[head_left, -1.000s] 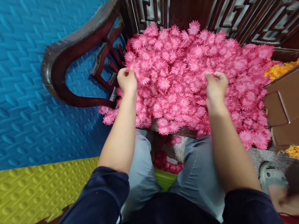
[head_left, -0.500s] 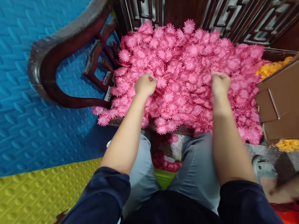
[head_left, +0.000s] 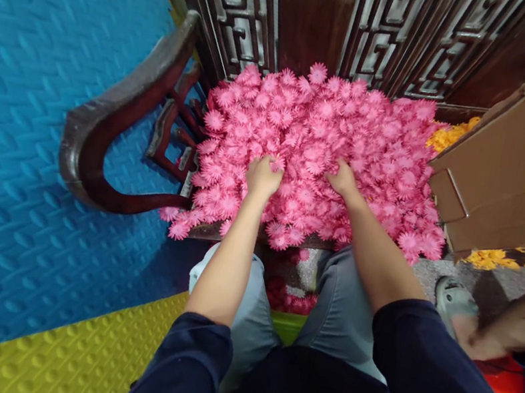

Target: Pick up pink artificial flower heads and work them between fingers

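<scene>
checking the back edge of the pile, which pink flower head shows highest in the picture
The pink flower head at the back edge, in front of the plain dark wooden panel; its petals show above all the others in the pile.

You're looking out from head height through the single head camera, pitched forward and steeply down: your jeans low in frame, pink flowers within arm's reach just above centre, dark carved panels behind, up top!
</scene>
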### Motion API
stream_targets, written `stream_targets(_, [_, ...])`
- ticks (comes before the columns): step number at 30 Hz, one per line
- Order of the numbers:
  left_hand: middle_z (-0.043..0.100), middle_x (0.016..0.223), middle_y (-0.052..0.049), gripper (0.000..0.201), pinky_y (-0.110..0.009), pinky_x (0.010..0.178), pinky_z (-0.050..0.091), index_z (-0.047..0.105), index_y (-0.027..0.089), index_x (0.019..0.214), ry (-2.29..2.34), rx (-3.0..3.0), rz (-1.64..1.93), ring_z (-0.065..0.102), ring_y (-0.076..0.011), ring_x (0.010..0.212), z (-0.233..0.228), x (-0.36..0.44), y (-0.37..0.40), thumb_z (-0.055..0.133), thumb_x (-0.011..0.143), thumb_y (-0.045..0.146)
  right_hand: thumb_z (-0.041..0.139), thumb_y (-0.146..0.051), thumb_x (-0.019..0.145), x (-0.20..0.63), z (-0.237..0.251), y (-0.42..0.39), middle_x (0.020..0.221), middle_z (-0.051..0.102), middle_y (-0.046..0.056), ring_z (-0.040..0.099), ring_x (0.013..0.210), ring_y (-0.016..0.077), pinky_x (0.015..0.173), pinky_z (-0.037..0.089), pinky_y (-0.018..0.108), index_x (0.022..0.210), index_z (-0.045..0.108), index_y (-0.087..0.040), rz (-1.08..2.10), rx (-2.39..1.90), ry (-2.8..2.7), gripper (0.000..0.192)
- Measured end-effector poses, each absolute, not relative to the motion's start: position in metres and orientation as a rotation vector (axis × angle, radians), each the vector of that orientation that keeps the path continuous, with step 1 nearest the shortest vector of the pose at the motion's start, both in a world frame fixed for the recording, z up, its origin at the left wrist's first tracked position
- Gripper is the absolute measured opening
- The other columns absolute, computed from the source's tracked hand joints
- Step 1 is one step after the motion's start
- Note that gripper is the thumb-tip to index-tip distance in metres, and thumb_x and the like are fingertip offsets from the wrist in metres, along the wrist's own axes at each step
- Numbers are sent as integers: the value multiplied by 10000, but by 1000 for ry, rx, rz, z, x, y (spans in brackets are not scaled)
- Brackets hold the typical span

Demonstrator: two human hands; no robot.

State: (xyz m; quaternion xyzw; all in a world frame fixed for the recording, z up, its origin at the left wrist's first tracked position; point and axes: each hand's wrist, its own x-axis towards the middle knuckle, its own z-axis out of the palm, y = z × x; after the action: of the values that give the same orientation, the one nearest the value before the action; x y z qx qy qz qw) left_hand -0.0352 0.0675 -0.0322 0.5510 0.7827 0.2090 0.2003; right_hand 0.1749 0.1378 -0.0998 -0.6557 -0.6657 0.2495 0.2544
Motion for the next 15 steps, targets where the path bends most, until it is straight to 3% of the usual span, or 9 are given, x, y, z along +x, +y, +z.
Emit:
stream_targets(3, [585,1229,-144,449,-373,1038,370,595,165,1191,2173,1607,625,496,-287,1221,-32,-31,66,608,775,333,555,-153,670,159,-89,133,1171,627,189,584,1093,254,1033,402,398,1091,580,-52,766,-1630,-1774,434])
stream_targets(9, [595,1219,-99,393,-304,1070,351,580,185,1168,1912,1628,1087,517,-202,1198,-19,-23,65,563,832,390,518,-141,705,142,-66,111,1209,628,115,561,1159,232,1082,372,401,1108,600,-174,757,-1355,-1901,413])
stream_targets(12, [603,1198,-122,388,-305,1057,369,579,154,1160,1896,1505,1047,528,-208,1187,-16,-20,63,580,824,347,485,-99,687,152,-49,113,1174,638,112,551,1165,234,1087,364,379,1092,613,-173,619,-1295,-1884,431])
stream_targets(15, [586,1212,-144,407,-313,1083,342,586,114,1173,2010,1493,971,503,-230,1209,-13,-16,61,601,802,281,462,-114,710,175,-33,127,1126,629,132,583,1080,230,1020,417,386,1113,566,-128,480,-1418,-1497,417])
